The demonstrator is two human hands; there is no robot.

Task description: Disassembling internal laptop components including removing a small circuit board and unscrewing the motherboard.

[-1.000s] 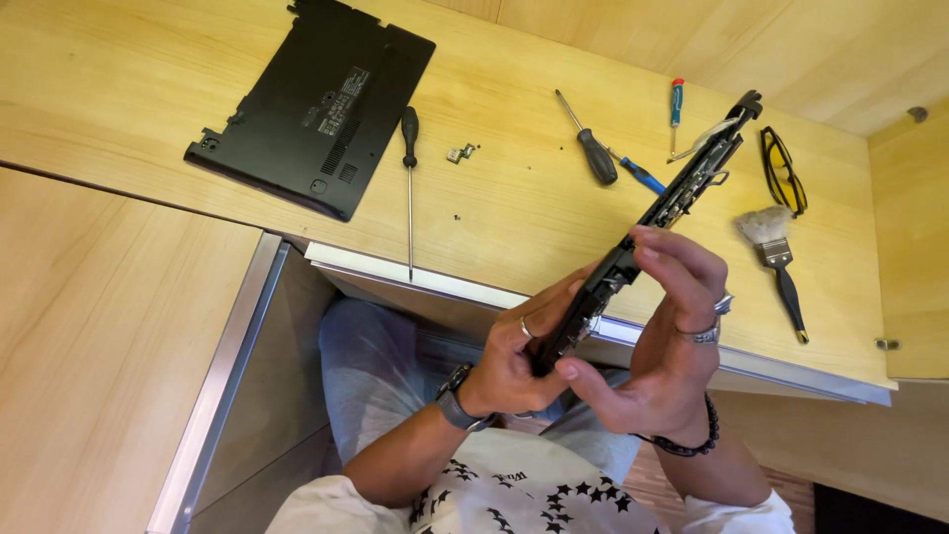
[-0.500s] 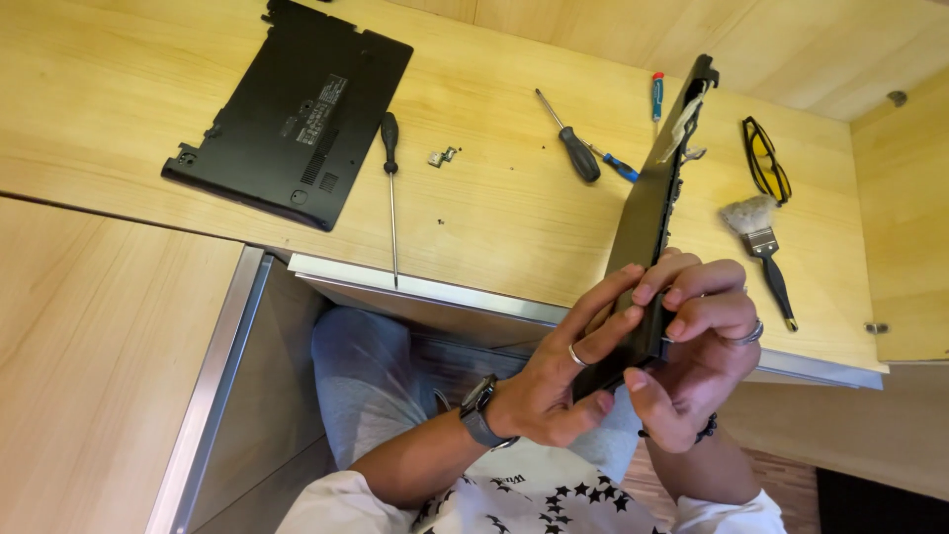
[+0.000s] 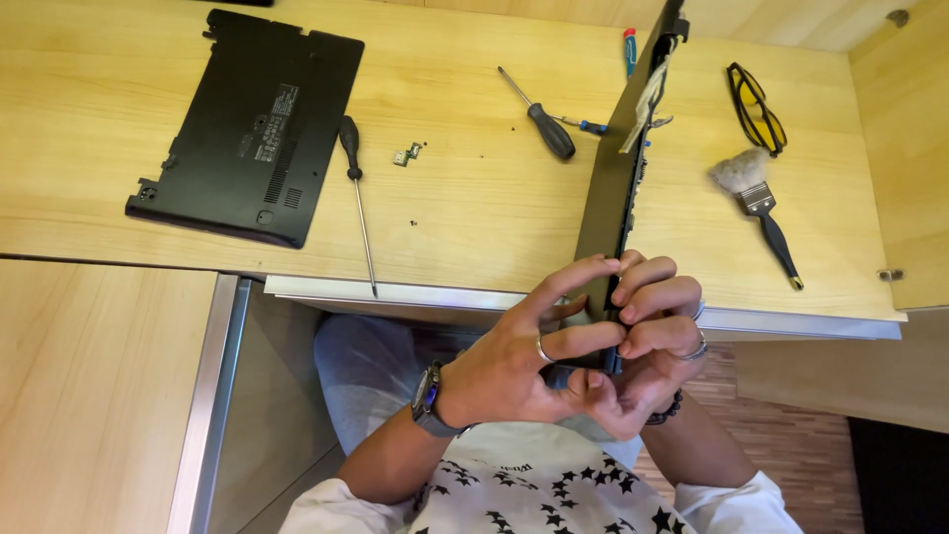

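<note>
Both hands hold a thin black laptop body [image 3: 618, 173] on edge, seen almost side-on, running from my lap up past the desk's far side. My left hand [image 3: 524, 356] presses its fingers against the left face near the lower end. My right hand [image 3: 657, 341] curls its fingers over the right edge at the same spot. White cable or tape bits hang from the laptop's upper part.
On the wooden desk [image 3: 474, 198] lie a black laptop bottom cover [image 3: 252, 124], a long screwdriver [image 3: 356, 193], a black-handled screwdriver [image 3: 542, 117], smaller screwdrivers [image 3: 629, 44], a small loose part [image 3: 405, 153], yellow glasses [image 3: 759, 107] and a brush [image 3: 756, 203].
The laptop body has swung from a diagonal tilt to nearly upright on edge. Both hands shifted their grip at its lower end.
</note>
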